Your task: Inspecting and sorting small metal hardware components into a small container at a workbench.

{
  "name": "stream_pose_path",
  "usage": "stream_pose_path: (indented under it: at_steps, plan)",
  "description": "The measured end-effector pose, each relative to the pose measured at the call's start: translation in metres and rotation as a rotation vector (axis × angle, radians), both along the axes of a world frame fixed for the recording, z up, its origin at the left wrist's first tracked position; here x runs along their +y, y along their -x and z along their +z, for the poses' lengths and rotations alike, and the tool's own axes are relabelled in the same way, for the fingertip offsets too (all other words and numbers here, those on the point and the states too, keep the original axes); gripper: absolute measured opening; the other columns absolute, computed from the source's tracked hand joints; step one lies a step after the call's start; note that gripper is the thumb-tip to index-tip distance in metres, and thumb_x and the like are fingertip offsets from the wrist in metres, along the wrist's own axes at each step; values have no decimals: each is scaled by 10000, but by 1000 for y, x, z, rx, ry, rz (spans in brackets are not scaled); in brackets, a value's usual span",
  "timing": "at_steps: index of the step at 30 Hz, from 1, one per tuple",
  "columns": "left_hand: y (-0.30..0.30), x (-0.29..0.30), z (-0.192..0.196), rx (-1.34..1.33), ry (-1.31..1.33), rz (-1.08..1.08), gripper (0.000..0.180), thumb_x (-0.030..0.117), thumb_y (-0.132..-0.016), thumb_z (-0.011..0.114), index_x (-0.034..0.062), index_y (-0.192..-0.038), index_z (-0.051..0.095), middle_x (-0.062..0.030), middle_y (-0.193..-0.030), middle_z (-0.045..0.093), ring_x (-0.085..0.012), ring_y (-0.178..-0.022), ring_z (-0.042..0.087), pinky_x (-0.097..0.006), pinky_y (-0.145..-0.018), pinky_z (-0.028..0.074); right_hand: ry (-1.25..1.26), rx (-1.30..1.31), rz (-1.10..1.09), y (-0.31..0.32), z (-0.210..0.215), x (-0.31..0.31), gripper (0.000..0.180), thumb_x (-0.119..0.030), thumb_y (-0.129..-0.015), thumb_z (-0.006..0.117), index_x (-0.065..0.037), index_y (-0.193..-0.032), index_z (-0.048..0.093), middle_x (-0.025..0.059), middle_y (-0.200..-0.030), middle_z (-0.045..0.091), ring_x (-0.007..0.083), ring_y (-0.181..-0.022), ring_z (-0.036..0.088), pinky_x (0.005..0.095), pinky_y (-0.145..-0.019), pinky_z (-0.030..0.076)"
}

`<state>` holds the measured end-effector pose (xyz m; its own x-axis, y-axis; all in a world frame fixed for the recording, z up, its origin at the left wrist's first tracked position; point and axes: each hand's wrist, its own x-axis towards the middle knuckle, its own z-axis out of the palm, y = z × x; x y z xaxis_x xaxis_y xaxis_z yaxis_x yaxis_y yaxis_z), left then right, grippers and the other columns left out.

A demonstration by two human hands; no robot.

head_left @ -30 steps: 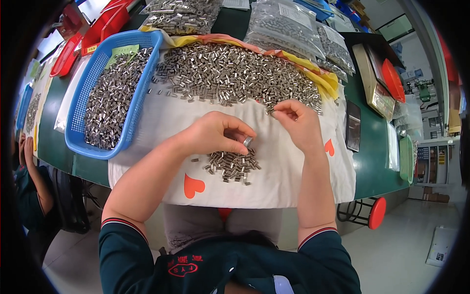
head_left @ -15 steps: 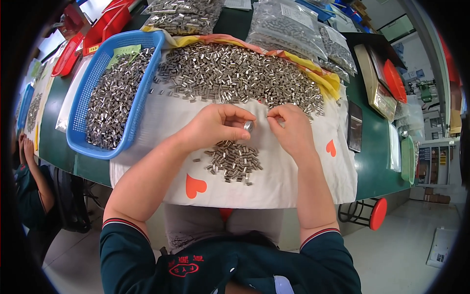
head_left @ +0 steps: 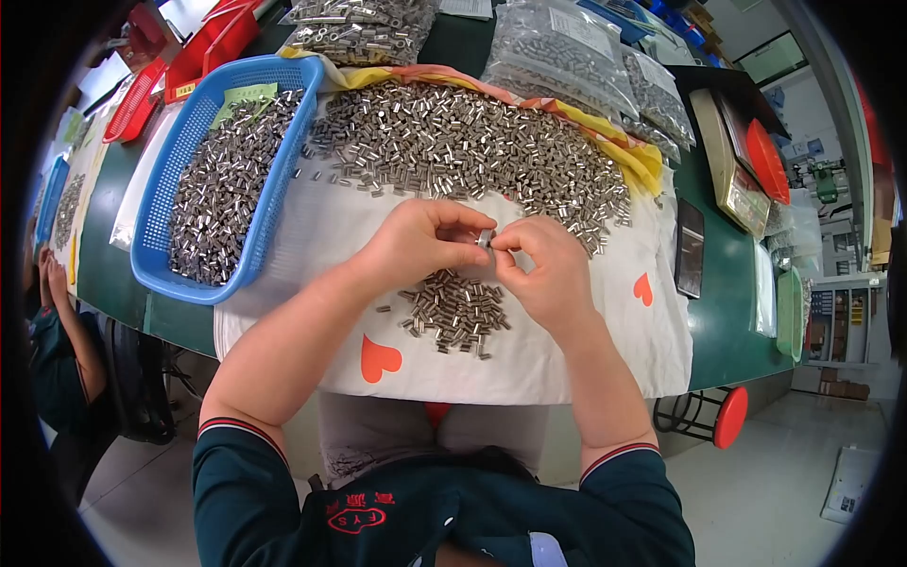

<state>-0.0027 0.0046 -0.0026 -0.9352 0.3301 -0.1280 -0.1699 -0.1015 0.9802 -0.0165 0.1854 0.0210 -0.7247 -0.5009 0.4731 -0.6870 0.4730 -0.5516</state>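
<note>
My left hand (head_left: 420,248) and my right hand (head_left: 545,269) meet over a white cloth with red hearts (head_left: 586,350). Both pinch one small metal cylinder (head_left: 486,238) between their fingertips. Just below the hands lies a small heap of the same metal cylinders (head_left: 458,312). A much larger heap of cylinders (head_left: 463,146) spreads across the far part of the cloth. A blue plastic basket (head_left: 165,189) at the left holds many more of them.
Clear bags of metal parts (head_left: 557,52) lie at the back. Red trays (head_left: 203,42) stand at the back left. A scale (head_left: 737,175) and a dark phone (head_left: 692,248) sit on the green table (head_left: 732,331) at the right. Another person (head_left: 57,340) sits at the left. A red stool (head_left: 729,416) stands below.
My right hand came back from the edge of the large heap toward my left hand. Both hands now meet on one cylinder above the small heap.
</note>
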Motion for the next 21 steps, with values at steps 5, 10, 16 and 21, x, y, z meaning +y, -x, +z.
stream_pose_path:
  at_steps: [5, 10, 16, 21]
  plan:
    - [-1, -2, 2, -36, 6, 30, 335, 37, -711, 701, -5, -1027, 598, -16, -833, 606, -55, -739, 547, -199, -673, 465, 58, -54, -52, -6, 1, -7, 104, -24, -637, 634, -49, -705, 560, 59, -695, 577, 226, -667, 554, 328, -591, 445]
    - [0, -1, 9, -46, 41, -43, 340, 39, -709, 703, -13, -1027, 594, -13, -818, 601, -53, -722, 542, -197, -661, 464, 77, -379, 24, 2, 9, 9, 105, -45, -680, 656, -24, -762, 595, 42, -730, 604, 143, -650, 562, 254, -604, 446]
    - [-6, -1, 7, -70, 74, -102, 322, 62, -692, 728, 26, -993, 621, 24, -767, 576, -41, -698, 522, -195, -642, 452, 56, -587, 34, 18, 16, 22, 108, -71, -713, 634, -25, -807, 608, 50, -747, 599, 136, -635, 550, 250, -610, 445]
    - [-6, 4, 12, 8, 209, -202, 316, 61, -687, 731, 42, -985, 627, 25, -762, 580, -36, -686, 514, -195, -640, 449, -152, -229, -221, 34, -1, 42, 103, -81, -712, 597, -49, -806, 625, 80, -789, 597, 212, -728, 563, 304, -641, 450]
